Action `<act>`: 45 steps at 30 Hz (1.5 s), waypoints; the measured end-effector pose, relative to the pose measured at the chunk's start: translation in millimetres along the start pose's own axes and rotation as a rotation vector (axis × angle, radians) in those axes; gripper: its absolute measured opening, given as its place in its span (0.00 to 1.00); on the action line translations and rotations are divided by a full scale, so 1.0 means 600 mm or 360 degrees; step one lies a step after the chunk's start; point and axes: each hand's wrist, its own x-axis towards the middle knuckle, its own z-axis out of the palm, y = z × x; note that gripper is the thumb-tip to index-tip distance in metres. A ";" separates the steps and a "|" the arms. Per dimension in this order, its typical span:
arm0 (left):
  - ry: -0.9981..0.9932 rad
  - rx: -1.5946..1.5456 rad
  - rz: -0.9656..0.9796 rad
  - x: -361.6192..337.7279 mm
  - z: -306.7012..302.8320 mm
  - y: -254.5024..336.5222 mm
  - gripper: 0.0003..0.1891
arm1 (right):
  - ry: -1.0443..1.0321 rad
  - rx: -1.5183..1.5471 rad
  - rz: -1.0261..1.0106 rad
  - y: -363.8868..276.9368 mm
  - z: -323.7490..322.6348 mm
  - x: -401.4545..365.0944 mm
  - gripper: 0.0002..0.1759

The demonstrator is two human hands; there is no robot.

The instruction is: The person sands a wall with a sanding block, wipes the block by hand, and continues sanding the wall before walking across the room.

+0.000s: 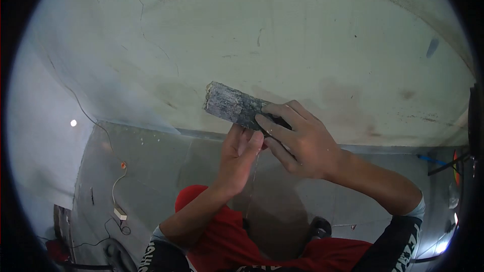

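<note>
A flat, dark oblong block [232, 105] with pale dusty streaks and a ragged left end is held up in front of the wall. My right hand [307, 143] grips its right end, fingers laid across the top face. From below, my left hand [236, 163] reaches the lower edge, thumb tip close to the right hand's fingers. Its other fingertips are partly hidden behind the block, closed against its underside. What kind of block it is, I cannot tell.
A pale green wall [302, 45] with cracks and stains rises ahead. Grey floor tiles [151, 156] lie below, with a cable [80, 103] running to a white power strip [120, 213] at left. Dark stand-like bars [448, 163] and a blue item [431, 159] are at right.
</note>
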 end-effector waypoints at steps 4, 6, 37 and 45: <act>0.0202 0.0045 0.0108 0.005 0.019 -0.002 0.14 | -0.0065 0.0097 -0.0112 0.004 -0.016 -0.016 0.22; 0.0381 0.0041 0.0071 0.005 0.011 -0.015 0.10 | -0.0193 0.0353 -0.0086 0.001 -0.028 -0.019 0.24; 0.0125 0.2845 0.1924 0.357 0.122 0.115 0.43 | -0.1595 0.1045 0.0475 0.148 0.291 -0.354 0.28; -0.0716 0.2984 0.2131 0.391 0.463 0.090 0.49 | -0.2454 0.1034 0.0792 0.182 0.385 -0.328 0.31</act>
